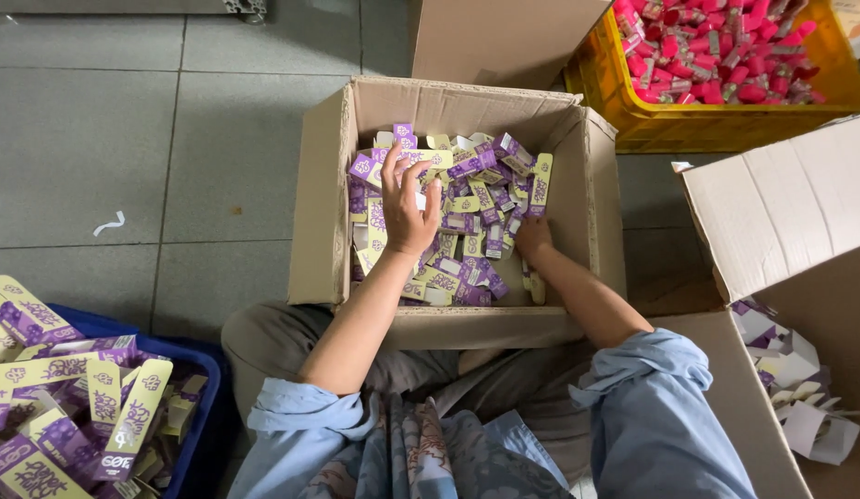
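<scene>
Centrally, an open cardboard box (578, 185) sits on the tiled floor before the seated person, and every position below is given relative to it. Inside lies a loose heap of small purple-and-cream cartons (467, 222), their long axes pointing in all directions. The left hand (407, 208) rests over the heap's left half, fingers partly curled and closing on a few cartons at the far side. The right hand (533, 236) is dug into the heap's right half; its fingers are buried, so its grip cannot be told. Both hands touch the heap, unobstructed. Beyond the box's far right corner stands a yellow crate (716, 125) of pink items; a blue bin (203, 407) of flat purple-and-cream sleeves stands near-left.
</scene>
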